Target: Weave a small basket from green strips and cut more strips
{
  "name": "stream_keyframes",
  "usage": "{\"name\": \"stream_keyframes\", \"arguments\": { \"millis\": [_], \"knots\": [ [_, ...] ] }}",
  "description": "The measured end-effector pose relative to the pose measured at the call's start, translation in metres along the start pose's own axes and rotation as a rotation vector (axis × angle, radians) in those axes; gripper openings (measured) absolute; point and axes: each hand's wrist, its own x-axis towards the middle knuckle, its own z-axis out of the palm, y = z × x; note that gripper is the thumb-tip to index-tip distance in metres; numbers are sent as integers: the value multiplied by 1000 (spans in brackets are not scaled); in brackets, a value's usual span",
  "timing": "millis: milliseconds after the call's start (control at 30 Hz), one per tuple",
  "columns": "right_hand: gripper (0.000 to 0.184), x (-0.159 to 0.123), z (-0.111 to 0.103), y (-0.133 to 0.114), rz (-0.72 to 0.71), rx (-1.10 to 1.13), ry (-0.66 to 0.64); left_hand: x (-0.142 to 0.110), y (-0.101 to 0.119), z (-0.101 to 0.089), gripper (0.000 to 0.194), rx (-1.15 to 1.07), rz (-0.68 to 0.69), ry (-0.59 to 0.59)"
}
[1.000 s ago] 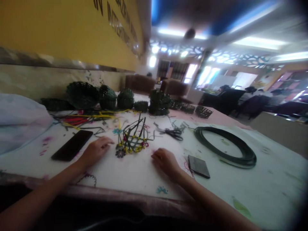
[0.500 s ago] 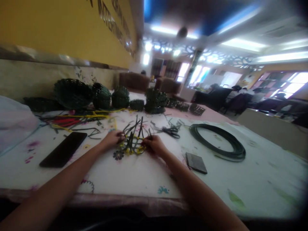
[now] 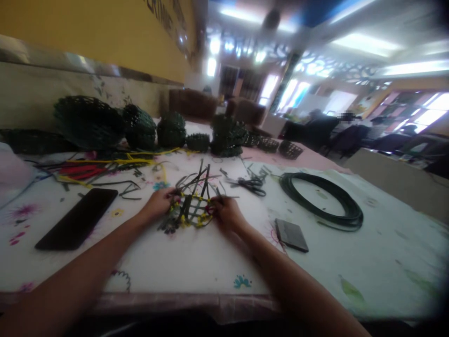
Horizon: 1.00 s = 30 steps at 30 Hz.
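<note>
Between my hands is a small, partly woven basket of dark green strips with yellow bits along its rim. Several loose strip ends stick up and away from its far side. My left hand grips its left edge, fingers closed. On the opposite edge, my right hand pinches the weave with thumb and fingers; a strip end pokes out past the knuckles. The fingertips of both hands are partly hidden. A pair of scissors lies just beyond my right hand among short strip offcuts.
A phone lies at left, below yellow and red strips. Finished dark green baskets line the back. At right are a coil of green strip and a flat grey block. People sit in the far background.
My view has tilted and shifted slightly, so the tabletop things appear displaced. Both hands stay on the basket's two edges, with only slight movement.
</note>
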Motion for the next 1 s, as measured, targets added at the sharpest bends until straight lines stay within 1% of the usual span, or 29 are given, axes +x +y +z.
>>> {"name": "stream_keyframes", "arguments": {
  "millis": [33, 167, 233, 333, 433, 500, 600, 667, 733, 800, 900, 1000],
  "knots": [
    [10, 1, 0, 2, -7, 8, -2, -1, 2, -2, 39, -51, -29, -35],
    [13, 2, -5, 6, 0, 77, -39, -2, 10, -13, 44, -301, -208, -250],
    [14, 2, -9, 6, 6, 126, -68, -2, 11, -16, 42, -369, -232, -295],
    [18, 3, -15, 4, 28, 207, -119, -2, 7, -14, 33, -331, -160, -271],
    [23, 5, -20, 2, 57, 289, -161, -2, 4, -11, 31, -244, -69, -238],
    [26, 7, -22, 1, 74, 339, -174, -2, 4, -9, 38, -251, -12, -216],
    [28, 8, -23, 1, 93, 398, -174, -3, 6, -9, 60, -310, 36, -241],
    [27, 6, -23, 0, 105, 423, -173, -3, 6, -10, 65, -302, 15, -286],
    [25, 4, -23, -3, 115, 429, -175, -5, 5, -10, 61, -245, -25, -294],
    [21, 0, -24, -8, 124, 424, -174, -7, 5, -10, 58, -187, -52, -272],
    [16, -3, -24, -14, 141, 427, -168, -9, 5, -9, 52, -169, -74, -228],
    [14, -4, -26, -19, 153, 393, -173, -9, 5, -9, 47, -184, -94, -239]
  ]
}}
